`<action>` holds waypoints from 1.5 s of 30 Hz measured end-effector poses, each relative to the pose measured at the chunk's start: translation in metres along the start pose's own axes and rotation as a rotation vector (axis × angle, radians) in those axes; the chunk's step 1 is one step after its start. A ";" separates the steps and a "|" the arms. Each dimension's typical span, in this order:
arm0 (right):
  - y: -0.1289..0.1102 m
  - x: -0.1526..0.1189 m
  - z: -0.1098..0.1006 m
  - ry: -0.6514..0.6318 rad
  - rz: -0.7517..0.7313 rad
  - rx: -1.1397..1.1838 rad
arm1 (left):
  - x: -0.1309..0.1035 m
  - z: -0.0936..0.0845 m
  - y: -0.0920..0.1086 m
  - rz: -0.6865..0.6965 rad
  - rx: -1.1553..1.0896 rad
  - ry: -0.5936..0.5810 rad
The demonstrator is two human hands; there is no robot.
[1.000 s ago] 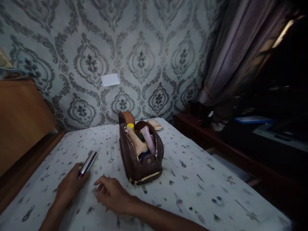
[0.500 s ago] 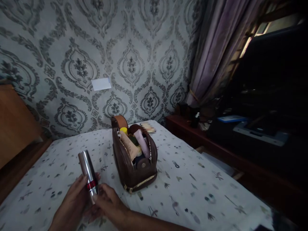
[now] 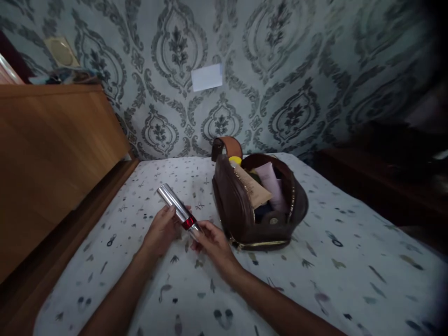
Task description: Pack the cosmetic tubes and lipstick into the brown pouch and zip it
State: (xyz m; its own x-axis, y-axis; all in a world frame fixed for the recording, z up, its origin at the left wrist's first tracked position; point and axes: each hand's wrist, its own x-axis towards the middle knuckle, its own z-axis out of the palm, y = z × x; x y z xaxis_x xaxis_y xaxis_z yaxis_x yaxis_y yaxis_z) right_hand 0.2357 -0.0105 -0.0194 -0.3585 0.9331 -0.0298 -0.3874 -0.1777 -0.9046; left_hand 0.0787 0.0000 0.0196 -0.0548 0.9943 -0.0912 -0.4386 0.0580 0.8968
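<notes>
Holding a silver cosmetic tube (image 3: 175,201) in both hands, above the patterned sheet (image 3: 196,298), left of the surface's middle. With the left hand (image 3: 161,232), clasping the body of the tube above its red band (image 3: 189,222), thumb on the upper side, fingers partly curled, open about as wide as the tube. With the right hand (image 3: 217,248), gripping the lower end below the band between thumb and curled fingers, also partly closed. Tilting the tube, with the bare silver end past the left hand toward the far left corner and the other end at the right fingers. Having the open brown leather bag (image 3: 227,200) to the right, near the right hand but apart from the tube, closer to the far edge than to the near one. Showing inside it a beige tube (image 3: 254,189), a pink tube (image 3: 271,184) and a yellow lid (image 3: 235,160). Facing a patterned wall (image 3: 245,56) with a white paper (image 3: 207,77) on it; past the left edge, showing a wooden cabinet (image 3: 59,154).
</notes>
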 end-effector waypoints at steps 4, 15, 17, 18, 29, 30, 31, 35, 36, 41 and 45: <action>-0.001 0.003 -0.002 0.099 -0.098 -0.093 | 0.004 -0.008 0.003 0.105 -0.031 0.078; -0.009 0.004 -0.003 0.229 -0.283 -0.048 | 0.011 -0.020 0.005 0.186 -0.063 0.210; -0.012 0.004 -0.003 0.230 -0.287 -0.040 | 0.011 -0.021 0.004 0.193 -0.045 0.208; -0.013 0.004 -0.004 0.228 -0.287 -0.039 | 0.011 -0.022 0.004 0.190 -0.037 0.203; -0.014 0.007 -0.008 0.203 -0.267 -0.047 | 0.004 -0.019 0.014 0.259 -0.044 0.064; -0.014 0.007 -0.008 0.204 -0.272 -0.047 | 0.004 -0.019 0.014 0.268 -0.050 0.062; -0.014 0.007 -0.007 0.205 -0.277 -0.046 | 0.005 -0.020 0.014 0.271 -0.058 0.059; -0.015 0.004 -0.005 0.193 -0.297 -0.061 | 0.007 -0.025 0.012 0.256 -0.099 0.035; -0.016 0.003 -0.005 0.192 -0.306 -0.071 | 0.007 -0.025 0.012 0.251 -0.102 0.028; -0.015 -0.003 -0.003 0.187 -0.405 -0.170 | 0.008 -0.024 0.011 0.245 -0.033 0.045; -0.021 -0.005 -0.004 0.199 -0.500 -0.242 | 0.008 -0.023 0.012 0.275 0.007 0.047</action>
State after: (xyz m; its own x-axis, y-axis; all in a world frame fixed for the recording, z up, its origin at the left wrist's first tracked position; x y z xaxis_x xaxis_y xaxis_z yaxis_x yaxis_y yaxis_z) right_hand 0.2491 -0.0101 -0.0019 -0.0066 0.9302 0.3670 -0.2554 0.3533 -0.9000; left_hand 0.0526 0.0061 0.0196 -0.2125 0.9676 0.1364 -0.3951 -0.2127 0.8937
